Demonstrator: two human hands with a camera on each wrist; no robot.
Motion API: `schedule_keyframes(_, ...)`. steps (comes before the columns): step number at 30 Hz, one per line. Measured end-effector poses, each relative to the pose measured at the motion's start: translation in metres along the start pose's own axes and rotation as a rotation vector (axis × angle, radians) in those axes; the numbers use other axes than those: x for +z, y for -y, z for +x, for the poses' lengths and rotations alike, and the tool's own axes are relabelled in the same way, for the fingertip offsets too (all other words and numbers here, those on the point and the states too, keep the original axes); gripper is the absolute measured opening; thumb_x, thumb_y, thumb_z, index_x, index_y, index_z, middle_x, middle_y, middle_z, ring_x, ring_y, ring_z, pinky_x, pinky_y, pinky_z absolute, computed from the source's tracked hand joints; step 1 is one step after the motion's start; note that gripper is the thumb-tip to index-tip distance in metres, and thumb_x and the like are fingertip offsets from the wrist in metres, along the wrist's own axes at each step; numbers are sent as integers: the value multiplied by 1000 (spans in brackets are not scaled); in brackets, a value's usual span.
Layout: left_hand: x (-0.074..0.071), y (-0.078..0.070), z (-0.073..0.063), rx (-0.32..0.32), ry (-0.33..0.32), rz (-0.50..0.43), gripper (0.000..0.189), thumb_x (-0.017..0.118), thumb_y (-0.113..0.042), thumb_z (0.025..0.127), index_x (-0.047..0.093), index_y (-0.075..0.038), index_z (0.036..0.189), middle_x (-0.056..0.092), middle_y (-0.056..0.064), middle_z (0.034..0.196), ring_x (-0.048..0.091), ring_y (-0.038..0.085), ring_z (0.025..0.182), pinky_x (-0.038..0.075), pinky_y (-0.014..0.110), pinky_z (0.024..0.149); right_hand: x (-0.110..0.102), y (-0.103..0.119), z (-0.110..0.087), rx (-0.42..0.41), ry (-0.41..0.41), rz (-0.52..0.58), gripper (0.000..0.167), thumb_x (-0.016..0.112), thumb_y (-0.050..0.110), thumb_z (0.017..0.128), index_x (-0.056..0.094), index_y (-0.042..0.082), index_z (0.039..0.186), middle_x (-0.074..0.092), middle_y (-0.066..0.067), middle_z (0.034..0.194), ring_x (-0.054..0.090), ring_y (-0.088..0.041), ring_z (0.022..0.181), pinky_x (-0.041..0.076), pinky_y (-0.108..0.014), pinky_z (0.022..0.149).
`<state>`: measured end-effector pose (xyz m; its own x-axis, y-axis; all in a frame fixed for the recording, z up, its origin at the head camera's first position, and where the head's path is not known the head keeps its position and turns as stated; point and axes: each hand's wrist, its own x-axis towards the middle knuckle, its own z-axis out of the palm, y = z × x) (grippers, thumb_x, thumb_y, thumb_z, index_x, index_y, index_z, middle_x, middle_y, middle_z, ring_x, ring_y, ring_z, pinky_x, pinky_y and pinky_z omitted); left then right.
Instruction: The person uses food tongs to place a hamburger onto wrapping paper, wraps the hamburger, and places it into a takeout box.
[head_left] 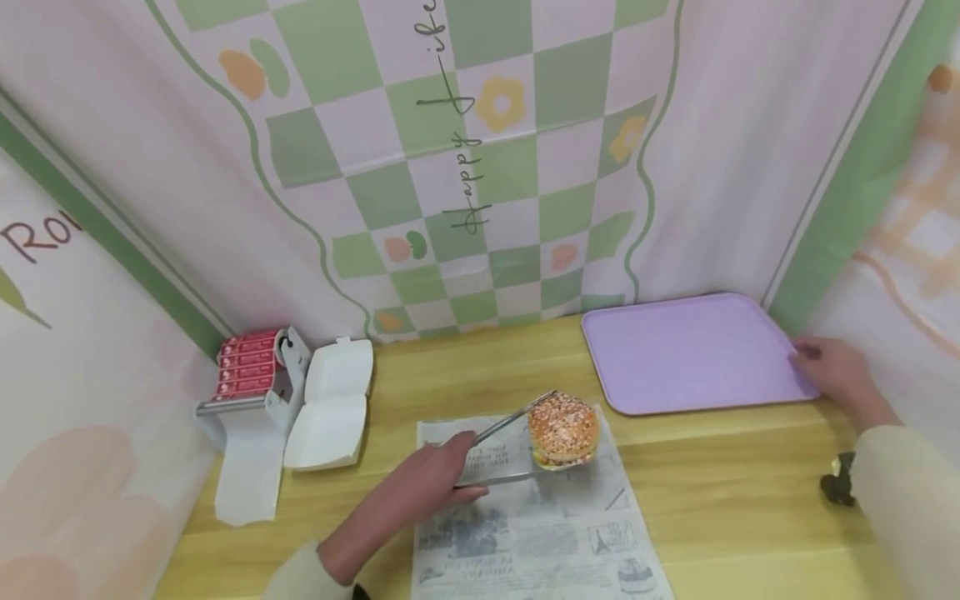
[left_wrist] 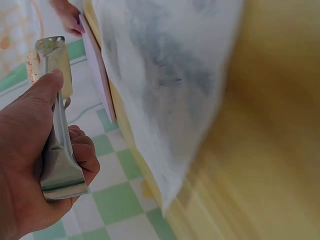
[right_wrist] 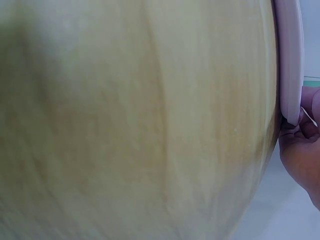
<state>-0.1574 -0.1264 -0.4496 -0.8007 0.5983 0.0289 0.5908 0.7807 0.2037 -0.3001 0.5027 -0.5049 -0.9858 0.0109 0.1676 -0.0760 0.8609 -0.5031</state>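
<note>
My left hand (head_left: 435, 479) grips a pair of metal tongs (head_left: 498, 478), whose arms hold a burger (head_left: 564, 427) with a seeded bun. In the head view the burger overlaps the upper right part of a printed paper sheet (head_left: 525, 537). The left wrist view shows the thumb and curled fingers round the tongs (left_wrist: 62, 155), with part of the burger (left_wrist: 65, 70) beyond. Over at the right, my right hand (head_left: 840, 375) pinches the right edge of a purple tray (head_left: 690, 354). In the right wrist view the fingers hold the tray's rim (right_wrist: 290, 60) just above the table.
An open white takeaway box (head_left: 330, 404) stands at the left beside a dispenser (head_left: 288, 383) with red-printed strips and a white paper tail (head_left: 247, 483). A small black item (head_left: 838, 480) is by the right sleeve. Patterned curtains (head_left: 495, 175) border the wooden table (head_left: 720, 483).
</note>
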Motion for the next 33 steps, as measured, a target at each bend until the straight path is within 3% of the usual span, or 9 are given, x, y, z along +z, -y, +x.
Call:
schedule_keyframes(3, -1, 2, -18, -26, -4, 12, 61, 67, -51, 91, 47, -9, 131, 63, -1, 84, 50, 6, 53, 45, 25, 49, -1, -5, 3, -2, -7, -4, 38, 57, 11, 94, 57, -21, 116, 58, -45, 110, 55, -63, 95, 47, -47, 69)
schedule_keyframes(8, -1, 4, -43, -57, 46, -13, 60, 66, -52, 91, 48, -9, 129, 56, -6, 74, 46, 4, 51, 40, 24, 47, -6, -7, 2, 7, -13, -11, 39, 57, 10, 93, 56, -20, 116, 57, -46, 110, 54, -64, 95, 46, -45, 68)
schedule_keyframes(14, 7, 6, -68, -78, 100, -76, 63, 62, -56, 92, 48, -8, 131, 57, -8, 76, 51, 3, 58, 47, 25, 54, -7, 6, -1, -14, -26, -22, 35, 59, 8, 92, 59, -20, 112, 60, -44, 106, 57, -61, 92, 44, -36, 65)
schedule_keyframes(16, 10, 7, -75, -85, 115, -87, 65, 60, -58, 92, 47, -8, 132, 56, -9, 75, 52, 3, 59, 48, 25, 55, -6, 10, -2, -20, -25, -19, 34, 59, 8, 92, 59, -20, 111, 61, -44, 106, 57, -61, 92, 46, -40, 66)
schedule_keyframes(22, 16, 11, -89, -88, 116, -136, 62, 58, -59, 93, 45, -10, 129, 50, -13, 70, 48, 0, 57, 43, 23, 51, -1, 11, 1, -32, -18, -9, 35, 59, 7, 92, 58, -21, 112, 59, -45, 107, 55, -64, 94, 47, -54, 71)
schedule_keyframes(29, 26, 15, -98, -96, 80, -143, 56, 55, -61, 93, 47, -14, 120, 43, -15, 69, 44, -1, 56, 41, 21, 50, 0, 5, 3, -19, -26, -20, 35, 58, 8, 92, 58, -20, 113, 60, -44, 106, 56, -61, 92, 44, -36, 64)
schedule_keyframes(33, 32, 16, -99, -113, 99, -156, 55, 53, -63, 92, 47, -16, 120, 45, -16, 70, 45, -2, 58, 42, 21, 51, 0, 3, 2, -10, -16, -13, 36, 58, 9, 92, 57, -21, 114, 59, -45, 107, 55, -63, 93, 47, -47, 67)
